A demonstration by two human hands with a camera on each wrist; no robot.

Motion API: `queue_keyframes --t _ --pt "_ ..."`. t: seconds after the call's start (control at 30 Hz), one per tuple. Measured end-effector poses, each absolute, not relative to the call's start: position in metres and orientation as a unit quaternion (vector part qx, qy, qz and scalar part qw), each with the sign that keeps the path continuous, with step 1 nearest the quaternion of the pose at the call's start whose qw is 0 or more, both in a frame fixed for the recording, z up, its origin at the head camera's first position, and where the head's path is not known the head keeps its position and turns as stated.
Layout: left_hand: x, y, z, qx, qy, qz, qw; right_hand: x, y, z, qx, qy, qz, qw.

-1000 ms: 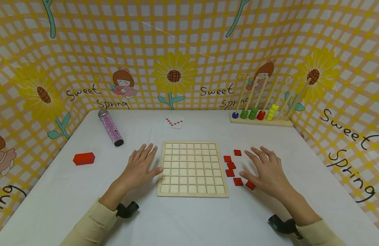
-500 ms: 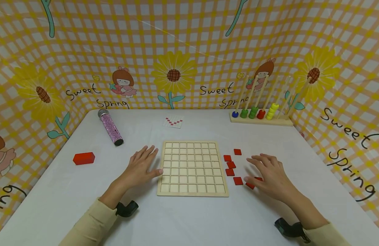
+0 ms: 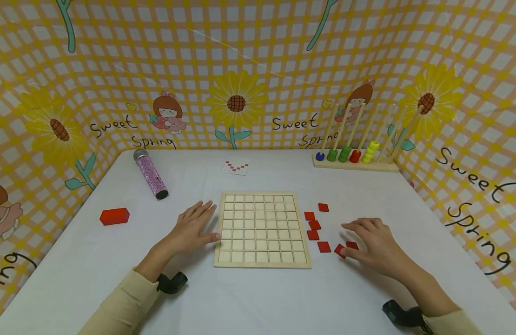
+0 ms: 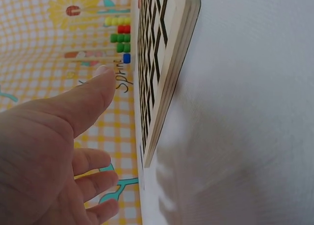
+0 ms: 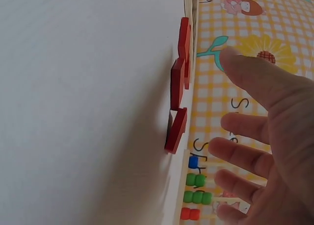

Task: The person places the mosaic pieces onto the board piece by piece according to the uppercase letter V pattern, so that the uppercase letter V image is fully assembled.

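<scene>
A pale wooden grid board [image 3: 260, 230] with bare square cells lies mid-table. Just left of it hovers my left hand [image 3: 192, 230], fingers spread and relaxed, thumb near the board's left edge; the left wrist view shows it above the table, holding nothing. To the board's right lie several red square tiles [image 3: 313, 235]. My right hand [image 3: 377, 244] is over the nearest of them, fingers loosely bent and apart from the thumb. In the right wrist view the hand [image 5: 284, 146] holds nothing, and red tiles [image 5: 177, 84] rest on the table beyond it.
A card with a red tile pattern [image 3: 235, 166] lies behind the board. A glittery pink microphone [image 3: 151, 175] and a red block [image 3: 114, 216] are on the left. A wooden bead counter with upright rods [image 3: 355, 163] stands at the back right. Patterned cloth [image 3: 266, 60] surrounds the table.
My right hand has drawn back toward me and to the right, uncovering a red tile beneath it. My left hand has moved down only slightly beside the board.
</scene>
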State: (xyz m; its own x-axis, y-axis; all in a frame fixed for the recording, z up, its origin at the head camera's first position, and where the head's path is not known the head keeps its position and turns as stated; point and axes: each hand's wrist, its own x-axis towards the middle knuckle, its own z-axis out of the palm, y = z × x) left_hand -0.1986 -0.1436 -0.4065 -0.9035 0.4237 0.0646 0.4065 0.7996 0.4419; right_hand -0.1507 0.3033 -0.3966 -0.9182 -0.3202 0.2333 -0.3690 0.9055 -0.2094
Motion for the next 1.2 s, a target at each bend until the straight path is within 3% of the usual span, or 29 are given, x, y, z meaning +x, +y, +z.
queue_keyframes --t 1.2 --pt "-0.213 -0.151 -0.413 0.248 0.930 0.260 0.077 -0.149 0.330 -0.406 0.189 -0.970 0.138 0.069"
